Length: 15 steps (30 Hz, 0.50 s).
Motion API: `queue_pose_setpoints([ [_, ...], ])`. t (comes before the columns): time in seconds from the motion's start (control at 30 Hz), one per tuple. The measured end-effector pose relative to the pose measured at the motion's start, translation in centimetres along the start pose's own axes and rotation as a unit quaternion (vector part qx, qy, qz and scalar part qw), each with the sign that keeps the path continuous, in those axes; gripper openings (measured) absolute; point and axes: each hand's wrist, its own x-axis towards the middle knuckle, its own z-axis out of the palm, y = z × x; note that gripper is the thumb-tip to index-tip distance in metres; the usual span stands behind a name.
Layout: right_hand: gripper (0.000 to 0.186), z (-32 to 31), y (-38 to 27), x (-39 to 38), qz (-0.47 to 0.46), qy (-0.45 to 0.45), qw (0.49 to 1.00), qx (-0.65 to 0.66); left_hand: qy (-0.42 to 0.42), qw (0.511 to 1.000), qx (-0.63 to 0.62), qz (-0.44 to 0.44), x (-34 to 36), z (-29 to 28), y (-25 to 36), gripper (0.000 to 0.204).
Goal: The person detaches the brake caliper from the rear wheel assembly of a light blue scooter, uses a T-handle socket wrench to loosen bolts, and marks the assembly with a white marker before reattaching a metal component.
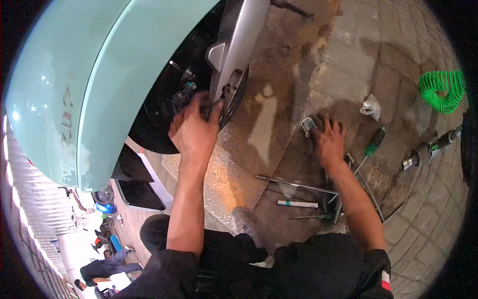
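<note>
On the left stands a pale green scooter (107,74) with a silver arm (244,42) beside its dark wheel (154,127). My left hand (191,132) reaches in at the wheel hub, fingers bent among dark parts near a bolt-like piece (190,86). Whatever those fingers grip is hidden. Low over the stained floor, my right hand (331,144) has its fingers spread. Its thumb side is at a small light-grey metal part (308,123), seemingly touching it. A green-handled screwdriver (374,143) and a long metal bar (296,184) lie near my right forearm.
Other loose tools, a white tube-like stick (297,204), a clear plastic bag (370,107), a power tool (430,149) and a coiled green hose (442,92) lie to the right. A tread plate (221,174) is below the wheel. Another person (107,269) is at lower left.
</note>
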Motion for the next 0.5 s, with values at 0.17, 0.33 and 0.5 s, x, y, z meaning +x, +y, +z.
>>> queue_pose_setpoints([
  [0.17,0.028,0.0,-0.7,0.4,0.005,-0.033,0.999,-0.035,-0.071,0.996,-0.057,-0.022,0.0,-0.8,0.5,0.030],
  [0.33,0.030,-0.1,-0.8,0.3,-0.013,-0.068,0.997,-0.028,-0.107,0.984,-0.134,0.044,0.4,-1.1,0.4,0.038],
  [0.5,0.034,0.2,-1.9,0.7,-0.002,-0.085,0.996,0.007,-0.121,0.971,-0.184,0.091,0.6,0.0,-1.3,0.043],
])
